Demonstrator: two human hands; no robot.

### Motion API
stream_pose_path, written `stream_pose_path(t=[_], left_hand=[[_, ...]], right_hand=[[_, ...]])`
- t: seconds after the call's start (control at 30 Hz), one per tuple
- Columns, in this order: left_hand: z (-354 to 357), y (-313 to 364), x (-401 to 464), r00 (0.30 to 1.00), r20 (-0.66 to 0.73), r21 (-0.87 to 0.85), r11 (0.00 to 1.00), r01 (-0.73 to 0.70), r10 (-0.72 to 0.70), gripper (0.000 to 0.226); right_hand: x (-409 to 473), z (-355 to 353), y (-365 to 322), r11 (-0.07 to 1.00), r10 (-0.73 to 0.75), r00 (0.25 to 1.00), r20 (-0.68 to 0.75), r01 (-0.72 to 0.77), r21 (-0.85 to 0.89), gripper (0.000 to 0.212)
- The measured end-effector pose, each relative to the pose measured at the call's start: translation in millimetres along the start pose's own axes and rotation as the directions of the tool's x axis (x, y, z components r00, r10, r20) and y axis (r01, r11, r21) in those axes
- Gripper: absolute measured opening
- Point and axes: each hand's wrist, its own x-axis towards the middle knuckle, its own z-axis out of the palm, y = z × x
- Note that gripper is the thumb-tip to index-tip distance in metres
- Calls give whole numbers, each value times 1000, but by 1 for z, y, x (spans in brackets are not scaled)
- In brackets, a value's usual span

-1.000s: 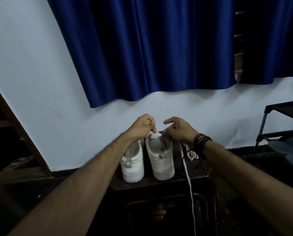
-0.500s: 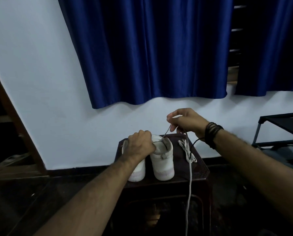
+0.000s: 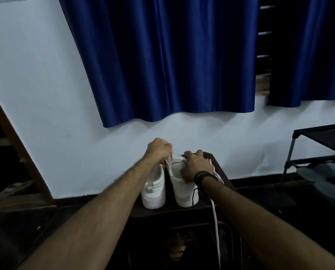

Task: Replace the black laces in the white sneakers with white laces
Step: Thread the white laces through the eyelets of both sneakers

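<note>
Left hand point(image 3: 159, 148) pinching tongue of right white leather sneaker point(image 3: 182, 182), right hand point(image 3: 195, 166) gripping its side. You keep tongue taut, tease thin black lace point(image 3: 193, 195) out slow.

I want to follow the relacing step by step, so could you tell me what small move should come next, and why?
Probably draw the black lace out further with the right hand. That hand rests on the right sneaker, the left hand grips its tongue, and a black end already hangs loose by the heel.
</note>
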Motion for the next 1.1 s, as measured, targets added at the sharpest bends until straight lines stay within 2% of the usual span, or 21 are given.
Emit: stream_pose_path(t=[0.1, 0.2, 0.3, 0.37, 0.5, 0.6, 0.67, 0.73, 0.8, 0.87, 0.97, 1.03, 1.1], left_hand=[[-7, 11, 1, 998, -48, -99, 994, -36, 31, 29], [-22, 26, 2, 995, -77, -204, 975, -85, 70, 18], [-34, 30, -4, 993, -107, -242, 968, -64, 39, 14], [-35, 25, -12, 991, -130, -196, 980, -46, 20, 19], [-41, 20, -22, 984, -160, -24, 997, -77, 72, 25], [-54, 18, -22, 985, -157, -25, 997, -73, 68, 26], [-61, 19, -24, 990, -129, -64, 996, -59, 50, 28], [-63, 21, -29, 993, -113, -75, 996, -50, 41, 29], [-64, 23, -33, 991, -125, -76, 996, -54, 44, 27], [-66, 24, -38, 989, -140, -64, 996, -57, 47, 21], [-72, 25, -49, 993, -115, 98, 995, -1, 13, 16], [-77, 25, -60, 999, -19, 303, 952, 55, -51, 13], [-78, 22, -65, 985, 98, 501, 862, 72, -140, 12]], right_hand=[[3, 1, -2, 999, 42, 999, 26, -41, -25, 50], [3, 6, 1, 998, 59, 998, 30, -60, 30, 45], [1, 10, 3, 995, 82, 997, -2, -82, 64, 46], [-2, 10, 3, 992, 93, 995, -23, -90, 92, 50], [-5, -2, 12, 990, 108, 994, -28, -105, 93, 60], [-7, -28, 21, 988, 151, 989, -8, -150, 43, 66], [-7, -55, 25, 976, 150, 982, 116, -165, 139, 62], [-11, -87, 23, 936, 80, 966, 245, -157, 315, 54], [-14, -114, 18, 878, -9, 969, 247, -110, 465, 48], [-20, -135, 9, 859, -80, 981, 175, -21, 512, 45], [-27, -147, 1, 908, -126, 982, 144, 56, 414, 39], [-33, -143, 4, 954, -125, 961, 248, 47, 297, 35], [-39, -131, 11, 985, -96, 920, 380, 33, 171, 29]])
